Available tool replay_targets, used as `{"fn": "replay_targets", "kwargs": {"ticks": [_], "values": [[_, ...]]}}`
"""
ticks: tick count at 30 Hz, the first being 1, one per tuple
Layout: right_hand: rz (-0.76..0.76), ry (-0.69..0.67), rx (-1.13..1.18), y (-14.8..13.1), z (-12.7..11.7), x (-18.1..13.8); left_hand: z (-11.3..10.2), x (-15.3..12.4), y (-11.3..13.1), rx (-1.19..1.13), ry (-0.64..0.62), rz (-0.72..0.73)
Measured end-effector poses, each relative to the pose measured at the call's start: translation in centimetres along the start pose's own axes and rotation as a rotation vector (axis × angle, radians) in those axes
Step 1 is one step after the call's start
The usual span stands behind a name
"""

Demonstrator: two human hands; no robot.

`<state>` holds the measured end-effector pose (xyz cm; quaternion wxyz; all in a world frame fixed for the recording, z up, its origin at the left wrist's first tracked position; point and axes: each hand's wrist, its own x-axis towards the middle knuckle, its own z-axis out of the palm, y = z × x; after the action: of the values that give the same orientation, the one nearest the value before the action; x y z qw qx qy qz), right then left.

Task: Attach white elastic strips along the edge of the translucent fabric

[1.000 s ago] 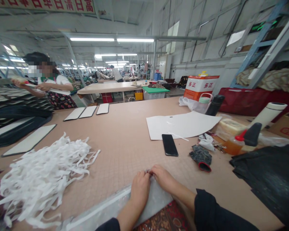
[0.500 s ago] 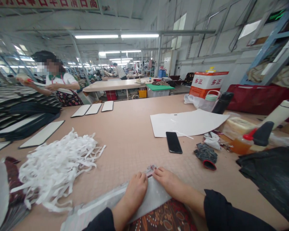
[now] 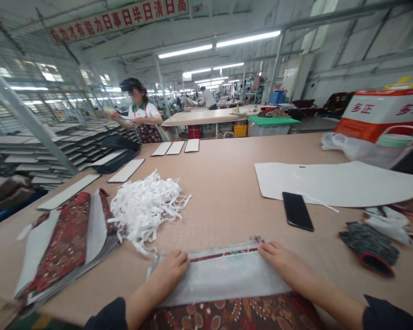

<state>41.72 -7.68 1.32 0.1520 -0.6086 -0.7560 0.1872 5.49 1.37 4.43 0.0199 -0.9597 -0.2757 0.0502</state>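
A patterned brown-red fabric piece (image 3: 241,314) with a pale grey backing (image 3: 227,277) lies at the table's near edge. Its far edge is folded over, and a thin patterned strip shows along the fold. My left hand (image 3: 168,274) presses on the left part of this fold, fingers together and bent over the fabric. At the fold's right end, my right hand (image 3: 284,263) pinches the edge. Left of the work is a heap of white strips (image 3: 146,208). Further left lies a stack of similar patterned fabric pieces (image 3: 64,238).
A black phone (image 3: 298,211) rests partly over a large white sheet (image 3: 333,183). A dark sleeve-like cloth (image 3: 368,250) lies at right, near a red-and-white box (image 3: 378,112). Pale panels (image 3: 125,171) lie at back left, where another person (image 3: 141,112) stands beyond the table.
The view has swung left. My left hand has slid left along the fold, away from my right hand, baring the patterned strip between them. My right hand stays at the fold's right end.
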Motion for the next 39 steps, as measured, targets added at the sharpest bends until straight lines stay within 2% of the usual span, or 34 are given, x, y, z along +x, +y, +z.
{"fn": "replay_targets", "kwargs": {"ticks": [3, 6, 9, 11, 13, 16, 19, 23, 27, 32, 35, 39], "values": [[-0.004, -0.032, -0.091, 0.8, 0.4, 0.4, 0.2, -2.0, -1.3, 0.042, 0.009, -0.016], [0.025, -0.090, -0.322, -1.1, 0.5, 2.2, 1.0, -2.9, -2.0, 0.087, 0.104, 0.015], [-0.034, -0.153, -0.406, -7.2, 1.4, 5.3, 1.9, -3.2, -1.9, 0.131, 0.230, 0.035], [-0.211, -0.213, -0.232, -12.2, 3.0, 7.6, 2.4, -3.4, -1.5, 0.142, 0.287, 0.003], [-0.348, -0.216, -0.061, -16.3, 5.3, 9.7, 2.8, -3.7, -1.0, 0.129, 0.329, -0.057], [-0.420, -0.169, -0.038, -19.5, 8.4, 11.7, 3.5, -4.9, -0.6, 0.057, 0.382, -0.158], [-0.473, -0.130, -0.122, -19.8, 9.7, 12.7, 4.1, -6.3, -0.7, -0.041, 0.405, -0.266], [-0.477, -0.122, -0.110, -19.6, 9.8, 13.4, 4.4, -7.7, -1.1, -0.149, 0.407, -0.356], [-0.496, -0.089, -0.064, -20.4, 10.6, 13.7, 4.5, -7.9, -1.0, -0.188, 0.436, -0.388], [-0.638, -0.015, -0.189, -20.7, 11.6, 13.1, 4.6, -7.3, -1.0, -0.133, 0.426, -0.388], [-0.696, -0.044, -0.176, -20.4, 11.2, 13.4, 4.5, -7.0, -0.9, -0.097, 0.386, -0.408], [-0.612, -0.124, -0.036, -20.3, 10.7, 14.0, 4.6, -7.0, -0.6, -0.067, 0.366, -0.459]]}}
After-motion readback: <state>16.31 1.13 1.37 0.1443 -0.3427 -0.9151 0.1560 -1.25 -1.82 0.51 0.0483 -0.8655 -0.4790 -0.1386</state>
